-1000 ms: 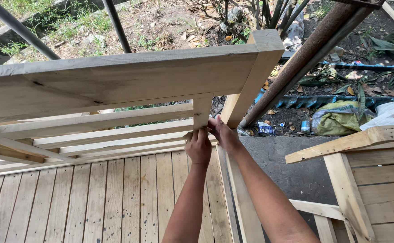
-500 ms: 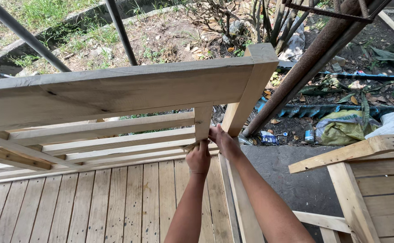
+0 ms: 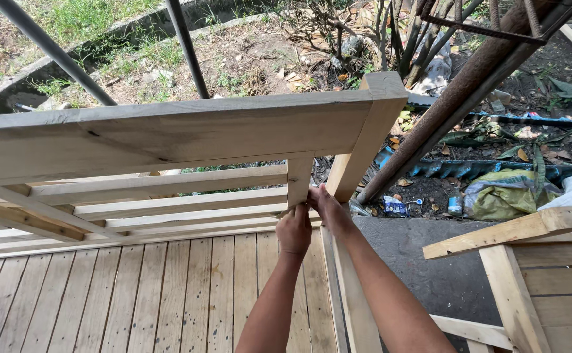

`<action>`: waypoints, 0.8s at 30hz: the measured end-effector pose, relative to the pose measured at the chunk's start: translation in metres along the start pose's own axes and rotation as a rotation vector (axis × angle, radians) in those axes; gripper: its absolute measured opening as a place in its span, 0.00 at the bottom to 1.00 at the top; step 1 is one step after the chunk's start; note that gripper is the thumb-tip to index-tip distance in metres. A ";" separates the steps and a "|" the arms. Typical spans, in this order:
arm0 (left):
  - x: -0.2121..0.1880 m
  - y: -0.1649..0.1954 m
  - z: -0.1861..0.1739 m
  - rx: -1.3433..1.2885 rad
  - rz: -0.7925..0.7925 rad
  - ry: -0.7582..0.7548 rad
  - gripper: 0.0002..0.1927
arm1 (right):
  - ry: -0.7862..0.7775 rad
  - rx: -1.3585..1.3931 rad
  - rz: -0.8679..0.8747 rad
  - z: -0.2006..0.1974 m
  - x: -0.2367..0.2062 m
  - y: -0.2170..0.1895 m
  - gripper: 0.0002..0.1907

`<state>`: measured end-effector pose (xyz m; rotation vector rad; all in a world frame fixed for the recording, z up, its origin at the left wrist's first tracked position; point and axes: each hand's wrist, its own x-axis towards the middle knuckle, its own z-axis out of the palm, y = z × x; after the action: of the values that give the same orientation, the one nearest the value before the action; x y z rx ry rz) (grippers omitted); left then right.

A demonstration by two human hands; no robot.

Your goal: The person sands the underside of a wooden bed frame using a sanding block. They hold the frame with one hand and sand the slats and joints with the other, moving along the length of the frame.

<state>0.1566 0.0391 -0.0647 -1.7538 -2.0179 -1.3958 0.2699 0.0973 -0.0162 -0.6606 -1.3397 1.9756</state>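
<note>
A pale wooden railing runs across the view, with a wide top rail [image 3: 168,134] joining a square corner post [image 3: 371,131]. A short upright slat [image 3: 299,180] hangs under the top rail close to the post. My left hand [image 3: 294,230] is closed around the slat's lower end. My right hand [image 3: 325,208] touches the same slat end from the right, fingers curled against it, between slat and post. Horizontal slats [image 3: 168,183] stretch away to the left below the top rail.
A plank deck floor [image 3: 135,294] lies below. Another wooden frame [image 3: 515,261] stands at the right. A rusty slanted pole [image 3: 456,98] and two dark metal poles [image 3: 185,46] rise beyond the railing. Litter, a yellow-green sack [image 3: 502,193] and plants cover the ground outside.
The view has tilted and shifted slightly, so the railing sits lower and more to the right in the frame. Both hands stay at the lower end of the short slat.
</note>
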 end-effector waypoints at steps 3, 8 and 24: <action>-0.003 -0.002 -0.001 0.005 0.007 -0.001 0.05 | 0.002 0.057 -0.005 0.000 0.001 -0.002 0.42; 0.002 0.003 -0.003 0.039 0.080 0.015 0.08 | -0.068 0.015 -0.056 -0.006 0.001 0.008 0.42; 0.020 0.016 -0.012 0.007 -0.046 0.044 0.02 | -0.011 0.070 -0.035 -0.023 0.009 0.027 0.41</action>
<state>0.1577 0.0438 -0.0368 -1.6689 -2.0501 -1.4258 0.2736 0.1106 -0.0500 -0.5908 -1.2739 1.9914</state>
